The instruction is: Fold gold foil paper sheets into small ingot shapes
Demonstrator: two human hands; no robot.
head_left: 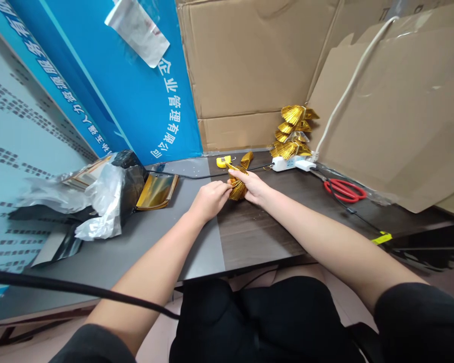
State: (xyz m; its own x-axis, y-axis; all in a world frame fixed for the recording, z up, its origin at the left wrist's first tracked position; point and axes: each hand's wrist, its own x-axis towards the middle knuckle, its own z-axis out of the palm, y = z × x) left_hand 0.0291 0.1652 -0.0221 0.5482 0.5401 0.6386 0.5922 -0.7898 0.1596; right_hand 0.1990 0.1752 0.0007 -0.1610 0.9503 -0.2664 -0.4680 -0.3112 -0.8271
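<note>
A pleated piece of gold foil paper, gathered like a fan, is held between both hands above the table. My left hand pinches its left edge with closed fingers. My right hand is wrapped round its right side, the thumb lying on top. Just behind the hands lie another folded gold piece and a small yellow object whose kind I cannot make out. To the left rests a stack of flat gold foil sheets. Finished-looking pleated gold pieces are piled at the back right.
A white power strip with a plug sits below the gold pile, and a black cable crosses the table. Red-handled scissors lie at the right. Crumpled plastic wrapping fills the left side. Cardboard and a blue panel stand behind.
</note>
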